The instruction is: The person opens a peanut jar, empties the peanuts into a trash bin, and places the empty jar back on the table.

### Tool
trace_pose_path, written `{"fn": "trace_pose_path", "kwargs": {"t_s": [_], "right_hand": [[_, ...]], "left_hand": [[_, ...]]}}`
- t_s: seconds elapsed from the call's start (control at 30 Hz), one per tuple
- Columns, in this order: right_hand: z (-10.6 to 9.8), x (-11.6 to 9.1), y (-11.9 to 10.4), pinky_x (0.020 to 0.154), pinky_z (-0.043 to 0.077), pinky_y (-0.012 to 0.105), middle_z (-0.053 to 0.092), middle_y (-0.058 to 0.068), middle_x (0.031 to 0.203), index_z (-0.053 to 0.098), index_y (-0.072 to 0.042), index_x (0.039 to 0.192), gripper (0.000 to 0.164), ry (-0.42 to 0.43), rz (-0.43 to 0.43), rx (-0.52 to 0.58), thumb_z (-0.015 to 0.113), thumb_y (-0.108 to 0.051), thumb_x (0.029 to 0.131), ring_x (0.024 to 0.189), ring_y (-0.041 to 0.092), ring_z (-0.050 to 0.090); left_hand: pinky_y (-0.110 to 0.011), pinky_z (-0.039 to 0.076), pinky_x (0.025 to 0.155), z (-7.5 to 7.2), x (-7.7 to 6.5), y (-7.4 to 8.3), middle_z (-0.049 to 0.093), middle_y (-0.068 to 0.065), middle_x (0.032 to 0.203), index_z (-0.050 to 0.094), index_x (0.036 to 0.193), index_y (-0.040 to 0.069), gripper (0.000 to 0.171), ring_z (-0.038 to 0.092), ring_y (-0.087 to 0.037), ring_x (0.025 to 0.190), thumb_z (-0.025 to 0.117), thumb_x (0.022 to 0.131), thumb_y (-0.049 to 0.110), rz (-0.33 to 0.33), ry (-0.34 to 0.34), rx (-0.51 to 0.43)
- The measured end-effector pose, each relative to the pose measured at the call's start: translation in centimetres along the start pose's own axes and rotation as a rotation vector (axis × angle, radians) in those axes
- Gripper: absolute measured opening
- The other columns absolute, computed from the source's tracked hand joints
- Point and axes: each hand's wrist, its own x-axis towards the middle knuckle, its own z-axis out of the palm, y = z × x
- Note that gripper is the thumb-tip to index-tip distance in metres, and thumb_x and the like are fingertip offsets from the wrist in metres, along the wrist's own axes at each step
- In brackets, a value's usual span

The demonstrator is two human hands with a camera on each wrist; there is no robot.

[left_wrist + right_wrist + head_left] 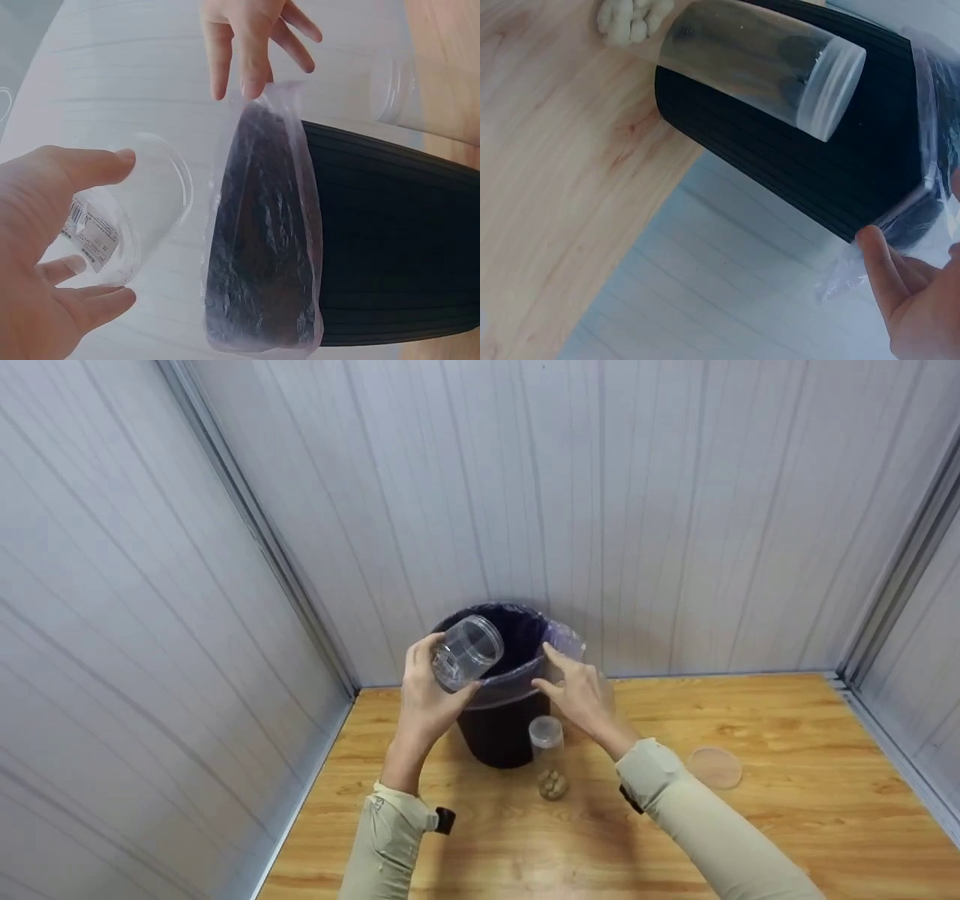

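Observation:
My left hand (431, 690) grips a clear plastic jar (472, 649) by its sides, tilted with its mouth towards the black bin (502, 735). A printed label (91, 232) shows near the jar's base in the left wrist view, and no contents can be made out. My right hand (585, 694) is at the right side of the bin's rim, fingers extended and thumb apart, touching the translucent purplish liner (262, 225) folded over it. Whether those fingers pinch the film is unclear. Below the right hand stands a lidded clear jar (757, 60) with pale lumpy pieces (553, 785) at its bottom.
A round translucent lid (715, 767) lies flat on the wood-look floor (787, 720), right of the bin. Behind the bin rises a pale panelled wall (637, 510). Another wall (135, 622) closes off the left side.

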Motion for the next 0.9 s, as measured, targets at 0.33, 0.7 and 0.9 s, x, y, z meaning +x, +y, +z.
{"fn": "trace_pose_path", "kwargs": {"t_s": [0.33,0.7,0.9], "right_hand": [[-1.9,-4.4,1.1,0.052,0.047,0.033,0.068,0.01,0.113,0.052,-0.015,0.142,0.064,-0.019,0.079,0.229,0.076,-0.03,0.085,0.055,0.01,0.056],[-3.0,-13.3,1.7,0.054,0.051,0.026,0.063,0.013,0.122,0.052,-0.009,0.138,0.056,-0.113,0.346,0.578,0.074,-0.018,0.088,0.069,0.019,0.065],[-4.9,-16.4,1.4,0.057,0.053,0.028,0.059,0.015,0.126,0.05,-0.006,0.138,0.054,-0.14,0.435,0.663,0.072,-0.016,0.089,0.071,0.018,0.065]], "left_hand": [[-0.039,0.043,0.088,-0.8,-2.0,-0.1,0.055,-0.012,0.113,0.047,0.124,0.004,0.08,0.051,-0.03,0.104,0.088,0.061,0.03,-0.043,0.111,0.088],[-0.038,0.048,0.084,-2.2,-3.9,-0.4,0.052,-0.016,0.117,0.042,0.139,0.005,0.091,0.054,-0.027,0.1,0.084,0.062,0.027,-0.065,0.064,0.102],[-0.039,0.043,0.091,-2.0,-5.2,-0.5,0.056,-0.011,0.123,0.052,0.135,0.002,0.085,0.048,-0.025,0.107,0.087,0.064,0.032,-0.064,0.112,0.077]]}}
